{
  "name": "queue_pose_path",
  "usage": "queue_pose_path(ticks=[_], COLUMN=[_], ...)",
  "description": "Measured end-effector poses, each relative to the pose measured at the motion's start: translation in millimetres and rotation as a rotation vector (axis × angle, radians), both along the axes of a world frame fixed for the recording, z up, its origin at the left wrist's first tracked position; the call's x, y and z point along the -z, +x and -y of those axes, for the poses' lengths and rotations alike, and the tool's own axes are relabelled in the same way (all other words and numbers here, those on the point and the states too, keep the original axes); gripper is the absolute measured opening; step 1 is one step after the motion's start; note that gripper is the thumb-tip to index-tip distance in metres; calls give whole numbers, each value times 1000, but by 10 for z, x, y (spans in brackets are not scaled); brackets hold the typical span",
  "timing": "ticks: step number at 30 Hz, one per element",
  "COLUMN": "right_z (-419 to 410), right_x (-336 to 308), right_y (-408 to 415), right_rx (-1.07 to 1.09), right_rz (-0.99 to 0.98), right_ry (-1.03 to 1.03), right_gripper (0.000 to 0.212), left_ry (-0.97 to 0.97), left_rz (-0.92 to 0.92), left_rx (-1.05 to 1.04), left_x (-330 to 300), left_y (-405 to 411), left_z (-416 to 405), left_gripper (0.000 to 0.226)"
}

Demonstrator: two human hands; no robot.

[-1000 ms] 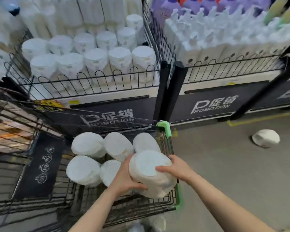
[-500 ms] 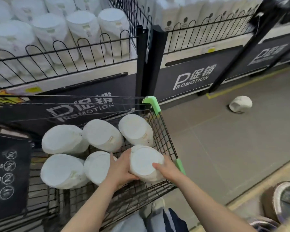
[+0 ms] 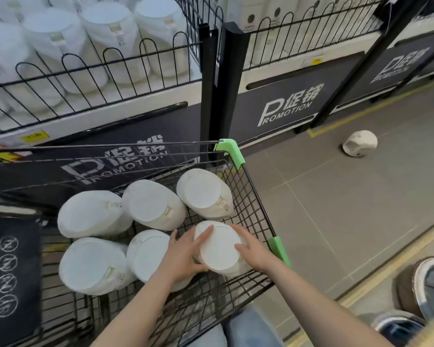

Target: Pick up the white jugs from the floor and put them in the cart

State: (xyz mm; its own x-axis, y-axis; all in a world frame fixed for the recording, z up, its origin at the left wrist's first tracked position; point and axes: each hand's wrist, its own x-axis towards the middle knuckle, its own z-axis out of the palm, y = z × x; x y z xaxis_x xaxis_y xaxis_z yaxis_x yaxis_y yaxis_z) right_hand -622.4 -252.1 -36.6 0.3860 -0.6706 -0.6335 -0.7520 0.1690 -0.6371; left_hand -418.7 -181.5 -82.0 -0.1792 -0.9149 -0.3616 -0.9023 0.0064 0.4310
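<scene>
A black wire cart (image 3: 254,201) with green corner guards stands in front of me. Several white jugs lie inside it, bottoms up. I hold one more white jug (image 3: 218,247) low in the cart's near right corner, touching its neighbours. My left hand (image 3: 183,254) presses its left side and my right hand (image 3: 251,249) grips its right side. One white jug (image 3: 360,143) lies on its side on the grey floor, far right, near the shelf base.
Fenced display shelves (image 3: 105,63) full of white jugs and boxes run along the back, with black "PROMOTION" panels (image 3: 286,108) below. Round metal-rimmed items (image 3: 426,284) sit at the lower right. Yellow floor lines border the grey tiles.
Both hands have lowered the jug from above the cart's rim down into its near right corner. My view has tilted down and to the left.
</scene>
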Motion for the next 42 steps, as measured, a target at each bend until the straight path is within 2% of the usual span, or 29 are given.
queue_pose_path(ticks=[6, 9, 12, 14, 16, 20, 27, 32, 37, 39, 42], right_z=[51, 79, 72, 78, 127, 328, 856, 1387, 2045, 2321, 2705], right_x=[127, 149, 73, -94, -356, -1004, -1671, -1675, -1609, -1590, -1605], right_y=[116, 191, 216, 192, 113, -207, -1178, -2118, -3244, -3718, -4368], right_rx=[-90, -127, -95, -54, -50, 11, 241, 415, 512, 544, 577], right_rz=[45, 26, 4, 11, 26, 59, 51, 38, 33, 12, -24], right_ry=[-28, -48, -38, -27, -40, -22, -155, -158, -150, -150, -164], right_gripper=[53, 52, 54, 54, 46, 38, 30, 20, 9, 11, 25], left_ry=[-83, -97, -10, 48, 69, -37, -85, -91, -111, -111, -112], left_rz=[93, 115, 90, 66, 8, -104, -222, -207, -258, -275, -293], left_rx=[16, -6, 16, 14, -66, -140, -8, 134, 163, 179, 191], left_x=[110, 120, 55, -109, -377, -1066, -1847, -1990, -2003, -2023, -2040], left_y=[216, 253, 277, 296, 276, 46, -893, -1718, -2727, -3204, -3898], left_z=[-14, -37, 4, 73, 204, 676, 1669, 2349, 3202, 3597, 4114], left_gripper=[83, 85, 92, 91, 79, 54, 45, 46, 39, 40, 43])
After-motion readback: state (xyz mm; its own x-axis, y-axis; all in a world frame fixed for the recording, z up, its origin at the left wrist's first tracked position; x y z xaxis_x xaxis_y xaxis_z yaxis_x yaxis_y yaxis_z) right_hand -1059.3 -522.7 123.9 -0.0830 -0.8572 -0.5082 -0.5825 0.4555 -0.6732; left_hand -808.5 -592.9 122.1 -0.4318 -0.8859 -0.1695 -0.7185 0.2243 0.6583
